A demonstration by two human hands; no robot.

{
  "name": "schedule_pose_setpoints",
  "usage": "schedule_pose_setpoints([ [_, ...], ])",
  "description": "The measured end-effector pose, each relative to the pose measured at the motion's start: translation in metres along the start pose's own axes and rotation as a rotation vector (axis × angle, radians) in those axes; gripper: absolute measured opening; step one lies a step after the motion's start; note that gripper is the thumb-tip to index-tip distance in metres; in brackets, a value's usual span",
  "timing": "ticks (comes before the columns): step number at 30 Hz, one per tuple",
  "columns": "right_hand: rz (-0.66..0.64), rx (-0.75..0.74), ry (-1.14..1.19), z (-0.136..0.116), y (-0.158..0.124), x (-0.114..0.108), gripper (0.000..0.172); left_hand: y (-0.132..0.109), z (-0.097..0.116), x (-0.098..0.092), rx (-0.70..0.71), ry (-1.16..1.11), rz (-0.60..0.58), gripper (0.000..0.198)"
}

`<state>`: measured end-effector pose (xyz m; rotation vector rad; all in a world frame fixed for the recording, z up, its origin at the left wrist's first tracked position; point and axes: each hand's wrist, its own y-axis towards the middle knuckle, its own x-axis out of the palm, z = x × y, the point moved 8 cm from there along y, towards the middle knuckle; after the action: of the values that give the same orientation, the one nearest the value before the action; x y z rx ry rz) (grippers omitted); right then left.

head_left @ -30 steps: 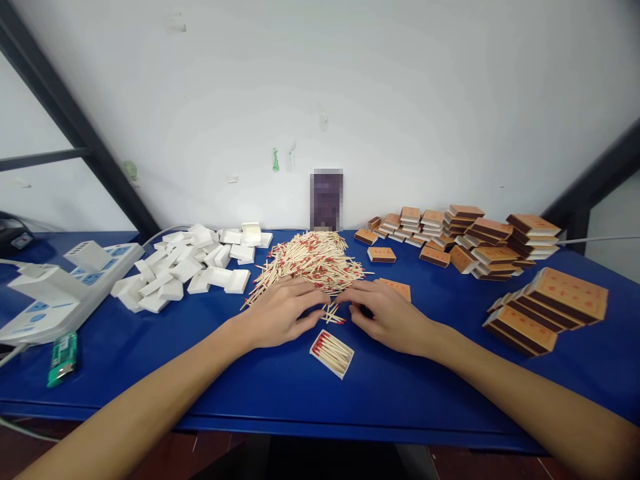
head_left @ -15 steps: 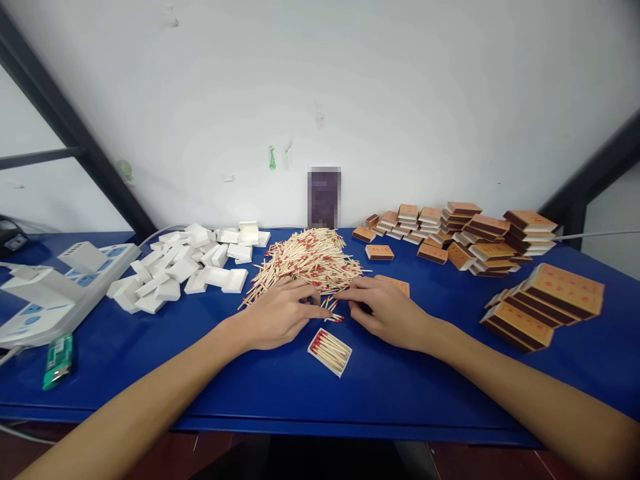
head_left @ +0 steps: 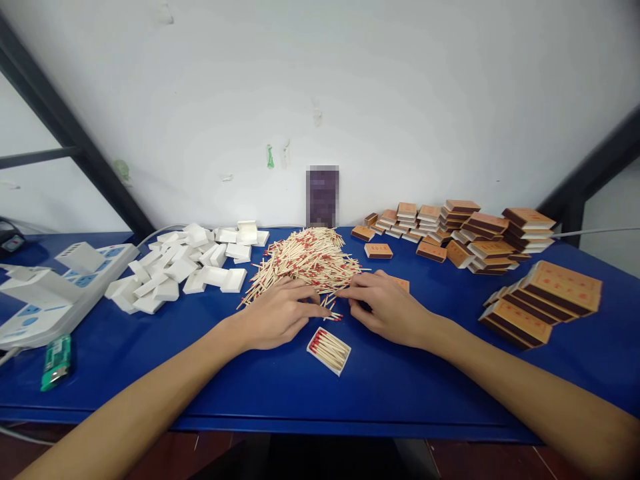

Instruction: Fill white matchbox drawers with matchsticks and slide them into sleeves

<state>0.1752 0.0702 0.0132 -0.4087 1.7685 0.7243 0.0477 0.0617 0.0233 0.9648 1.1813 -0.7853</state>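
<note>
A large heap of red-tipped matches [head_left: 310, 257] lies on the blue table. At its near edge is my left hand [head_left: 277, 313], palm down, thumb stretched to a few loose matches [head_left: 330, 313] and fingers apart from it. Across from it, my right hand [head_left: 385, 310] rests with its index fingertip at the heap's edge, the thumb apart and lower. No match shows clearly gripped in either hand. Closer to me, a white matchbox tray [head_left: 329, 351] lies tilted at an angle, filled with matches. An orange matchbox [head_left: 401, 284] is partly hidden behind my right hand.
White empty matchbox trays [head_left: 183, 263] are piled to the left. Orange matchboxes [head_left: 470, 233] stand stacked at the back right, with another stack [head_left: 545, 300] nearer. On the far left are a power strip [head_left: 75, 293] and a green lighter [head_left: 57, 362].
The whole view has shifted very slightly. Both hands stay in nearly the same place by the loose matches, and the filled tray has not moved on the table.
</note>
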Motion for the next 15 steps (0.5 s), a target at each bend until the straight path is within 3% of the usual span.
schedule_pose_setpoints([
  [7, 0.029, -0.022, 0.024, -0.003, -0.001, -0.003, 0.029, -0.001, -0.001, 0.002, 0.0, -0.017, -0.013, 0.042],
  [15, -0.031, -0.073, 0.107, -0.018, -0.004, -0.004, 0.031, 0.0, 0.002, -0.001, 0.028, -0.04, 0.002, 0.039],
])
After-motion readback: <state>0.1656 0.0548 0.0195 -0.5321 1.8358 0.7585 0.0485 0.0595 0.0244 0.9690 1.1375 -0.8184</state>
